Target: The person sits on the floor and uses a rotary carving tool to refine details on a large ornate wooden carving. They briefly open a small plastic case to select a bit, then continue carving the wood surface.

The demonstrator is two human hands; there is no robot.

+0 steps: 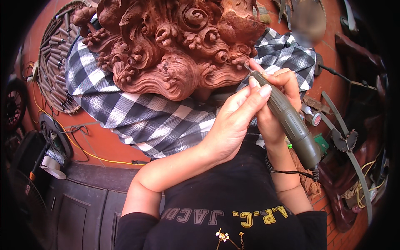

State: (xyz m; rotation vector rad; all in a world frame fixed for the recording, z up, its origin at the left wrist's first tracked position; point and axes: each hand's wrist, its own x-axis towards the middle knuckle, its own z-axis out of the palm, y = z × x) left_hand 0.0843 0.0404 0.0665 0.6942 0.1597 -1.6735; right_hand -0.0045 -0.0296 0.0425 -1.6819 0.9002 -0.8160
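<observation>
A reddish-brown wood carving [166,46] full of curls and scrolls rests on a black-and-white checked cloth [141,112]. My right hand [279,104] grips an olive-green rotary carving tool [289,118], whose thin bit touches the carving's lower right edge. My left hand [235,121] reaches across from the left, its fingertips resting on the tool's front end and steadying it. A black coiled cord [291,171] hangs from the tool's rear.
A round basket of several chisels [56,54] lies at the left on the red tiled floor [100,141]. Yellow and black cables [79,143] trail across it. Bottles, curved metal pieces and dark wood parts [346,141] crowd the right side.
</observation>
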